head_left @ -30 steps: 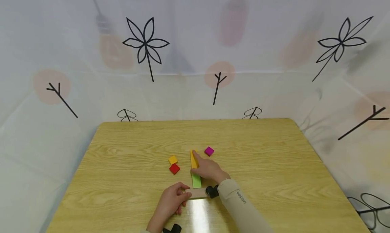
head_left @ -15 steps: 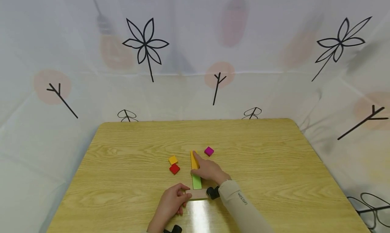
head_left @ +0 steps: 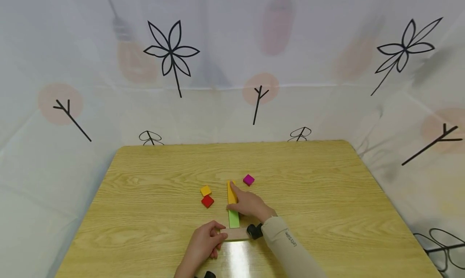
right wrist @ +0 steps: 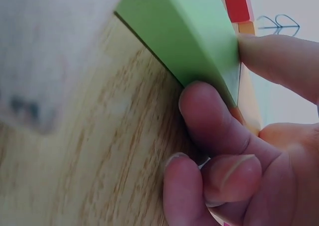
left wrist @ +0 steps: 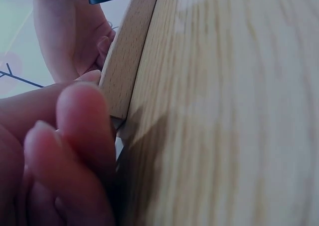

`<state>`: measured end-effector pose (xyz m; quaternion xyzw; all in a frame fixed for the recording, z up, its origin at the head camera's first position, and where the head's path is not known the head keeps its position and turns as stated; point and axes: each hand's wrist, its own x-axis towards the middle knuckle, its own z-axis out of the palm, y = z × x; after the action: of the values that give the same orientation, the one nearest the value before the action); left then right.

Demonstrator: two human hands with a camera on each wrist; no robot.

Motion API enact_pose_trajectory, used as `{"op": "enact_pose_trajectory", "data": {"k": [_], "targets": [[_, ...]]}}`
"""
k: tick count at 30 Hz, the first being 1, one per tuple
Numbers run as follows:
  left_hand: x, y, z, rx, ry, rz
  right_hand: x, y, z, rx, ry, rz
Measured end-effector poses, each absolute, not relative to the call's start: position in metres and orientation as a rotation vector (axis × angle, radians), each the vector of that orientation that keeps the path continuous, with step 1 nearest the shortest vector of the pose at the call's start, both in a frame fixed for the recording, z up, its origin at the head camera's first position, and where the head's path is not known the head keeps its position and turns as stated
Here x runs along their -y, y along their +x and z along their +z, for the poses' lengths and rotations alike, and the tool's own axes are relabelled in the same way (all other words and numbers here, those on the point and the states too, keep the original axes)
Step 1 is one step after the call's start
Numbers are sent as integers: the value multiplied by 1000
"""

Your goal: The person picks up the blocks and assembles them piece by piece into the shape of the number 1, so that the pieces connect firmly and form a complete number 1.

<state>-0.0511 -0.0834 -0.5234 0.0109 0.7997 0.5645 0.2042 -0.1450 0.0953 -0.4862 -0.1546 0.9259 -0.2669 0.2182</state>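
A plain wooden block (head_left: 236, 234) lies crosswise on the table, and my left hand (head_left: 203, 241) pinches its left end between thumb and index finger. A green block (head_left: 234, 220) runs away from its far side, with a long yellow block (head_left: 230, 195) lined up beyond it. My right hand (head_left: 250, 205) grips these two where they meet: the thumb is on the left side, while the index finger reaches along the yellow block to its far end. In the right wrist view, another fingertip (right wrist: 202, 104) presses the side of the green block.
A small yellow-orange block (head_left: 206, 190) and a red block (head_left: 208, 201) lie corner to corner on the left. The magenta block (head_left: 248, 180) sits at the far right of the row. Patterned white cloth (head_left: 218, 108) hangs behind the wooden table (head_left: 308, 169).
The wooden, green and yellow blocks have slid slightly toward me, with both hands keeping their holds. The loose small blocks have stayed where they were.
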Motion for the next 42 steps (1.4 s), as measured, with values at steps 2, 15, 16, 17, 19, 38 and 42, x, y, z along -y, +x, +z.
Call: {"op": "enact_pose_trajectory", "data": {"k": [2,15,16,17,19,38,42], "targets": [[84,-51,-523,-2226,32,1581,-96,-145,-488,-2566,-435,-741],[84,-51,-523,-2212,41,1600,-99,-148,-492,-2571,-448,-769],[84,-51,-523,-2211,40,1600,-99,-147,-491,-2571,-450,-772],[84,-51,-523,-2210,39,1599,-99,-147,-491,-2570,-451,-774],[84,-51,-522,-2209,36,1595,-99,-147,-491,-2572,-454,-778],[83,-51,-524,-2203,28,1617,-103,-146,-496,-2559,-466,-843],[84,-51,-523,-2210,24,1616,-105,-146,-499,-2537,-469,-899]]}}
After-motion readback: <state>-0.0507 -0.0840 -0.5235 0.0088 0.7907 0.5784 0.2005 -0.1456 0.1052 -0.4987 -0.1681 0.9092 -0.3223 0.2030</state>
